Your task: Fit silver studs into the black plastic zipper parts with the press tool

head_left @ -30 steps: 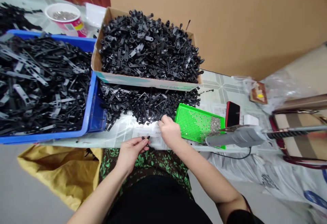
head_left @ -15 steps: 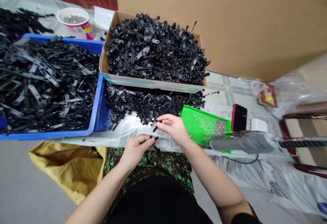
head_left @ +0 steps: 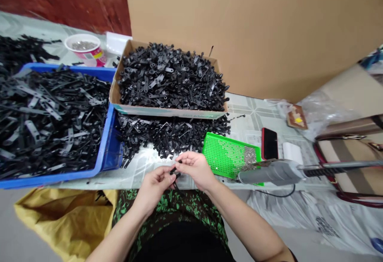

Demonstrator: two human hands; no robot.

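Observation:
My left hand (head_left: pixel 157 182) pinches a slim black part whose tail hangs below the fingers near the table's front edge. Against it, my right hand (head_left: pixel 194 168) grips a small black part (head_left: pixel 173 170) between thumb and fingertips. The two parts meet or overlap; fingers hide the exact contact. Just beyond the hands lies a loose pile of black parts (head_left: pixel 167 134). Behind that pile, a cardboard box (head_left: pixel 167 112) is heaped with small black link-like pieces. To the right of my right hand sits a green perforated tray (head_left: pixel 214 154) holding many tiny metal pins.
On the left stands a blue bin (head_left: pixel 103 150) full of long black strips. A pink-and-white tub (head_left: pixel 97 56) of small metal pieces is behind it. A grey electric screwdriver-like tool (head_left: pixel 269 173) overhangs the tray. Beyond are a red-edged phone (head_left: pixel 269 144) and a white block (head_left: pixel 292 153).
My hands have come together, bringing the two black parts into contact or overlap. The camera view has tilted up and shifted slightly right.

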